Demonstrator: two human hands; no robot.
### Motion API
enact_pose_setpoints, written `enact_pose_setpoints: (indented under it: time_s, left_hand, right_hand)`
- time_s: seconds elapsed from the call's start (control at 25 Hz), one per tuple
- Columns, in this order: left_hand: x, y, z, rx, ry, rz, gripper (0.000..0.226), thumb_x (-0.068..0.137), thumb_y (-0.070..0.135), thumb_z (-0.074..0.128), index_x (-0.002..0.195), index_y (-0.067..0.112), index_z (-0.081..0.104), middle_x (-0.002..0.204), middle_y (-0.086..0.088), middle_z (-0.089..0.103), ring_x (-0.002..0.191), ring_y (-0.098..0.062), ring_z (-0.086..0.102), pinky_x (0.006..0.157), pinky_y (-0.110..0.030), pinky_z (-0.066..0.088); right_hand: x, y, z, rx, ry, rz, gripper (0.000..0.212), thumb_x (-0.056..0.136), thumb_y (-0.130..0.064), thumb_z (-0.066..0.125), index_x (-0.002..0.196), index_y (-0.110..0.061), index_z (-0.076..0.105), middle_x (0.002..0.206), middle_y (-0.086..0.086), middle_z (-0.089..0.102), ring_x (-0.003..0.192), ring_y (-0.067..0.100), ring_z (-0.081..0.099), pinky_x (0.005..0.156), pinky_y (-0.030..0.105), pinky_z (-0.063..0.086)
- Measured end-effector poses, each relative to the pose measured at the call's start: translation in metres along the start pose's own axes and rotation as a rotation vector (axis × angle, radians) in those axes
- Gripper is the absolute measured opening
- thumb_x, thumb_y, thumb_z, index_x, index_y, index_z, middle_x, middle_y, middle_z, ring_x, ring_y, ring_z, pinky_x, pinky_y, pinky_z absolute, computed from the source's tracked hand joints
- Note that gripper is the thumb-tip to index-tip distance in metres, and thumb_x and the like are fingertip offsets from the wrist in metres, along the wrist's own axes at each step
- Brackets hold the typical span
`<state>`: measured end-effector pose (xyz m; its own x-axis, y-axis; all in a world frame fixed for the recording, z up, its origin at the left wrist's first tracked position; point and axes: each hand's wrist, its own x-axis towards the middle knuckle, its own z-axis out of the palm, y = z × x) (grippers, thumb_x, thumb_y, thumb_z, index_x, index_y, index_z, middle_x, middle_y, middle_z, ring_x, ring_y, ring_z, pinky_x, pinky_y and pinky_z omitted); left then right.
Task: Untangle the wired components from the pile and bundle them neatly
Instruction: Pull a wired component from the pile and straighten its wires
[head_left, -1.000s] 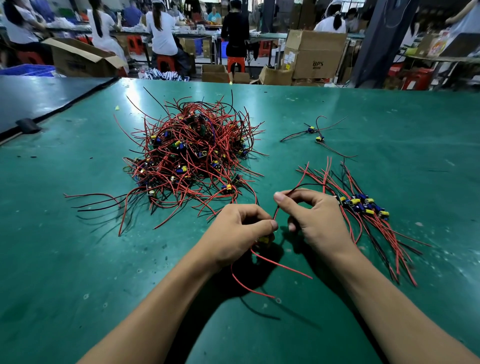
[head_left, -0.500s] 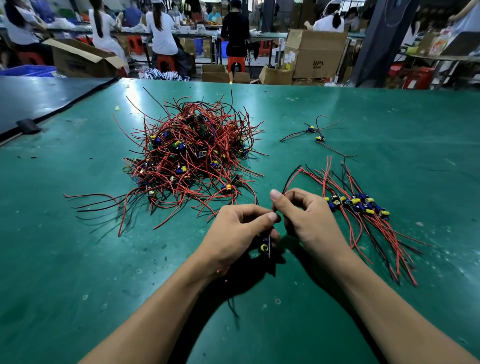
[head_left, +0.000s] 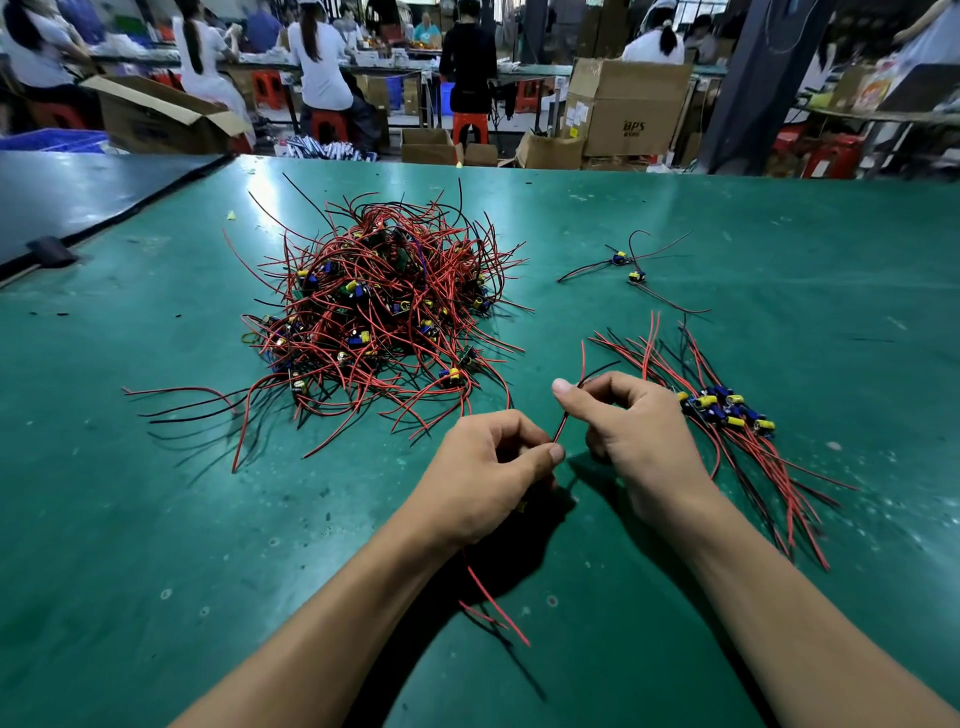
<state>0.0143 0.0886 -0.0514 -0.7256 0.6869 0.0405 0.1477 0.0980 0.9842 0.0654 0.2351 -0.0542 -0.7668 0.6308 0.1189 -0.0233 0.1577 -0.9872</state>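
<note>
While you look down at the green worktop (head_left: 156, 519), the tangled pile (head_left: 379, 317) of red and black wires with small blue and yellow parts lies at about 11 o'clock from your hands. Some long wire ends spread flat from it toward 9 o'clock.

Your left hand (head_left: 483, 478) is in the middle of the view with its fingers curled. Its thumb and forefinger pinch one wired component (head_left: 560, 427) by the red wire. A little yellow shows under this hand, but it is too hidden to say more. Red wire tails come out below the left wrist and point toward 6 o'clock.

Your right hand (head_left: 634, 436) is just beside the left one, at 3 o'clock from it. Its thumb and forefinger pinch the same wire a little higher, so a short red piece runs between the two hands. One red end and one black end rise past the right thumb toward 12 o'clock.

At 3 o'clock, partly behind the right hand, the sorted group (head_left: 727, 410) lies on the worktop. Its wires are nearly parallel and its blue and yellow parts are gathered together. At 1 o'clock, well apart from it, two loose components (head_left: 626, 265) lie close to each other. Cardboard boxes (head_left: 628, 104) stand beyond the far edge.
</note>
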Motion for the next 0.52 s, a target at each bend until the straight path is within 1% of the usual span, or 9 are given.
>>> enact_pose_setpoints:
  time_s: [0.08, 0.16, 0.2, 0.28, 0.36, 0.44, 0.52]
  left_hand:
    - [-0.001, 0.000, 0.000, 0.016, -0.017, 0.001, 0.014, 0.089, 0.009, 0.067, 0.077, 0.008, 0.063, 0.063, -0.004, 0.066, 0.060, -0.017, 0.053, 0.059, -0.025, 0.042]
    - [-0.001, 0.000, -0.001, 0.000, -0.029, 0.000, 0.011, 0.090, 0.010, 0.067, 0.080, 0.005, 0.063, 0.064, -0.005, 0.066, 0.060, -0.017, 0.054, 0.059, -0.025, 0.042]
    - [-0.001, 0.000, -0.001, -0.020, -0.036, 0.000, 0.011, 0.090, 0.010, 0.066, 0.082, 0.004, 0.063, 0.064, -0.006, 0.066, 0.060, -0.018, 0.054, 0.058, -0.024, 0.043]
    - [-0.001, 0.001, -0.003, -0.073, -0.048, 0.006, 0.012, 0.093, 0.011, 0.063, 0.083, 0.004, 0.063, 0.065, -0.005, 0.067, 0.059, -0.017, 0.055, 0.056, -0.023, 0.044]
    - [-0.001, 0.002, -0.004, -0.147, -0.049, 0.020, 0.013, 0.095, 0.011, 0.059, 0.085, 0.005, 0.065, 0.065, -0.004, 0.069, 0.054, -0.012, 0.058, 0.052, -0.017, 0.045]
    - [-0.002, 0.002, -0.004, -0.200, -0.024, 0.024, 0.016, 0.096, 0.010, 0.057, 0.085, 0.003, 0.066, 0.060, -0.004, 0.066, 0.043, -0.007, 0.055, 0.043, -0.014, 0.041]
    - [-0.002, 0.000, -0.005, -0.183, 0.012, 0.022, 0.017, 0.095, 0.010, 0.059, 0.079, 0.007, 0.064, 0.055, -0.003, 0.063, 0.037, -0.009, 0.049, 0.038, -0.015, 0.035]
  right_hand:
    - [0.001, 0.001, -0.001, 0.103, 0.026, 0.027, 0.033, 0.083, -0.027, 0.080, 0.065, -0.014, 0.056, 0.047, -0.002, 0.036, 0.041, 0.013, 0.027, 0.041, 0.020, 0.020]
    - [0.002, 0.002, 0.000, 0.162, 0.012, 0.056, 0.034, 0.086, -0.029, 0.077, 0.066, -0.014, 0.053, 0.045, -0.002, 0.035, 0.037, 0.012, 0.027, 0.040, 0.020, 0.019]
    - [0.002, 0.002, 0.001, 0.195, -0.016, 0.078, 0.035, 0.086, -0.032, 0.076, 0.067, -0.015, 0.051, 0.043, -0.002, 0.035, 0.036, 0.012, 0.027, 0.040, 0.020, 0.020]
    - [0.000, 0.001, 0.004, 0.278, -0.109, 0.142, 0.037, 0.079, -0.041, 0.075, 0.067, -0.015, 0.051, 0.042, -0.002, 0.036, 0.035, 0.012, 0.028, 0.040, 0.020, 0.025]
    - [-0.003, 0.002, 0.008, 0.333, -0.199, 0.207, 0.038, 0.074, -0.045, 0.075, 0.066, -0.015, 0.054, 0.042, 0.002, 0.037, 0.033, 0.013, 0.031, 0.039, 0.020, 0.032]
    - [-0.006, 0.005, 0.010, 0.317, -0.250, 0.219, 0.036, 0.077, -0.044, 0.077, 0.063, -0.018, 0.058, 0.044, 0.006, 0.040, 0.033, 0.013, 0.035, 0.038, 0.018, 0.032]
    - [-0.009, 0.008, 0.012, 0.261, -0.270, 0.178, 0.034, 0.073, -0.049, 0.080, 0.068, -0.019, 0.064, 0.050, 0.005, 0.044, 0.037, 0.012, 0.034, 0.039, 0.017, 0.025]
